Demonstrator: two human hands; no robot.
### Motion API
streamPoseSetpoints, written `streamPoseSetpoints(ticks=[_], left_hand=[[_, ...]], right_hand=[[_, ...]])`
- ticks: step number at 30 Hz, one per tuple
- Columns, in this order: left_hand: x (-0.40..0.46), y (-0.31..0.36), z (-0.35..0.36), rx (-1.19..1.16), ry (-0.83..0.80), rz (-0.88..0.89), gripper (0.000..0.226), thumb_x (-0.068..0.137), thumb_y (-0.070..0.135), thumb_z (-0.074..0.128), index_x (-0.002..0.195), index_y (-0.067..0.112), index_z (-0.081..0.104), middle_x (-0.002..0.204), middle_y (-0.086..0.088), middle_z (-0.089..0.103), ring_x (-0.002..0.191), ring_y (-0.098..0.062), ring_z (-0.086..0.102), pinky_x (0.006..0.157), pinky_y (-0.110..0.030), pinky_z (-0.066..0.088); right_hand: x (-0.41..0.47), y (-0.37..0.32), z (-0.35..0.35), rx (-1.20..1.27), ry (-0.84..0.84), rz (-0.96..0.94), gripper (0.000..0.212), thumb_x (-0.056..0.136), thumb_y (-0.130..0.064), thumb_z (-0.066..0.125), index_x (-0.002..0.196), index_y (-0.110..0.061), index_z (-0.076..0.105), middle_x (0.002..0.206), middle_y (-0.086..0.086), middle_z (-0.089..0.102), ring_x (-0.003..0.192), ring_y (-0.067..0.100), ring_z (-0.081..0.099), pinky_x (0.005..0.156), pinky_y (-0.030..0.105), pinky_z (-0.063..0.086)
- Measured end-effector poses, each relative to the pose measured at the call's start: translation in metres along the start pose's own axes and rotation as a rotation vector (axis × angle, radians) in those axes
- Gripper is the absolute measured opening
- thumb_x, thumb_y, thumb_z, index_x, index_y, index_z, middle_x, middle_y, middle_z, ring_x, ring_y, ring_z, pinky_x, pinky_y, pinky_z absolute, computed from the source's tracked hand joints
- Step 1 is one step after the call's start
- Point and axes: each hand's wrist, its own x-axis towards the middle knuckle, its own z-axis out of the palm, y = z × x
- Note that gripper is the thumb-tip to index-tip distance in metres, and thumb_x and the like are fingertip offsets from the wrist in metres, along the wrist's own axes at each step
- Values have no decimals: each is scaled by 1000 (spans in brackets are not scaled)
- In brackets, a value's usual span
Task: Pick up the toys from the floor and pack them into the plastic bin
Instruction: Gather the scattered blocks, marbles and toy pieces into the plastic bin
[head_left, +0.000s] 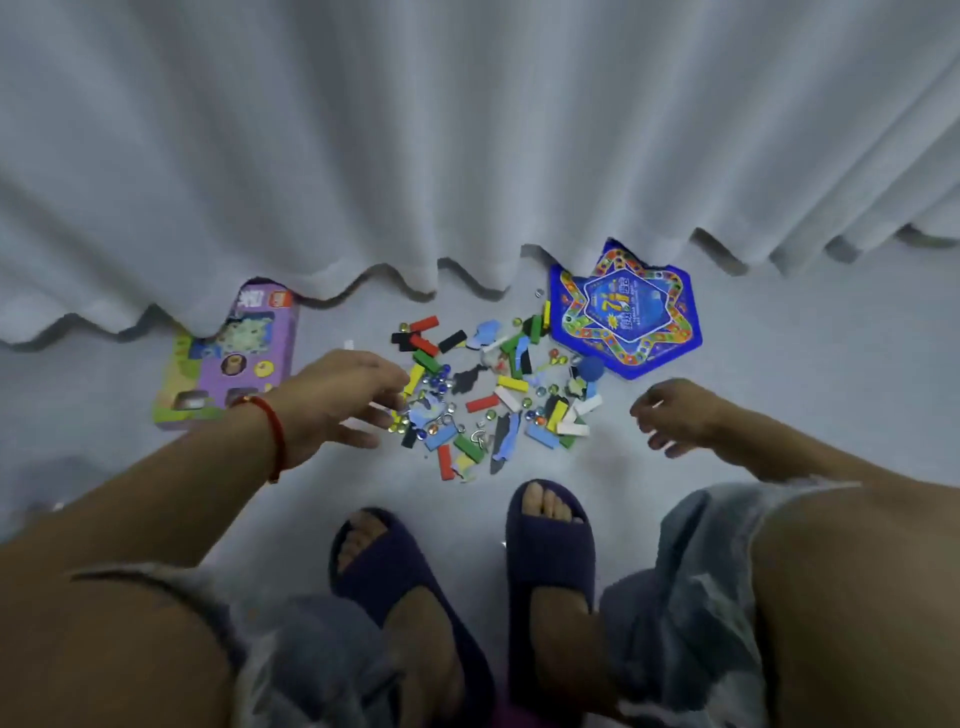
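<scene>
Lying on the pale floor (779, 332) below a white curtain (467, 145): one scatter of small toys (488, 395), made up of coloured rectangular blocks pointing every way, glass marbles, metal rings and flat blue-and-black cut-out pieces; too blurred and overlapped to count.
One purple toy box (234, 358), left of the scatter, long axis running away from the person, far end tucked under the curtain hem.
One blue star-shaped game board (628, 312), flat, at the scatter's far right.
Left hand (337, 397): fingers spread and relaxed over the scatter's left edge, gripping nothing discernible; red cord (272, 431) on wrist.
Right hand (675, 410): loosely curled, empty, right of the scatter.
Two dark slippers (548, 551) in the foreground.
</scene>
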Motion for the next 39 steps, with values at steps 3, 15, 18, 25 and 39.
streamPoseSetpoints(ticks=[3, 15, 18, 25, 39], left_hand=[[44, -3, 44, -129, -32, -14, 21, 94, 24, 58, 110, 12, 64, 110, -17, 67, 97, -30, 66, 82, -45, 59], [140, -24, 119, -185, -64, 20, 15, 93, 12, 57, 101, 17, 68, 100, -14, 71, 96, -31, 68, 80, -44, 59], [144, -20, 125, -242, -68, 39, 15, 95, 8, 54, 100, 11, 68, 95, -16, 72, 89, -31, 70, 74, -40, 59], [150, -15, 138, -364, -121, 41, 19, 97, 6, 49, 107, 3, 65, 105, -24, 69, 92, -39, 67, 73, -41, 59], [179, -33, 150, -823, -178, -222, 17, 98, 15, 48, 93, 3, 60, 79, -13, 59, 66, -21, 56, 52, -24, 52]], right_hand=[[33, 29, 24, -129, 10, 38, 30, 91, -17, 60, 120, -15, 60, 114, 13, 66, 86, 25, 67, 79, 39, 60], [173, -2, 52, -385, 450, -412, 37, 99, -32, 55, 131, -14, 55, 134, 10, 48, 120, 25, 49, 90, 36, 52], [174, 6, 61, -336, 463, -375, 40, 99, -31, 54, 135, -14, 52, 138, 8, 51, 128, 25, 44, 95, 37, 49], [167, 2, 65, -74, 496, -281, 42, 100, -29, 50, 139, -15, 50, 140, 8, 48, 132, 22, 40, 88, 22, 41], [142, -8, 90, -132, 434, 124, 65, 89, -61, 57, 134, -19, 37, 132, 10, 43, 104, 29, 61, 78, 42, 58]])
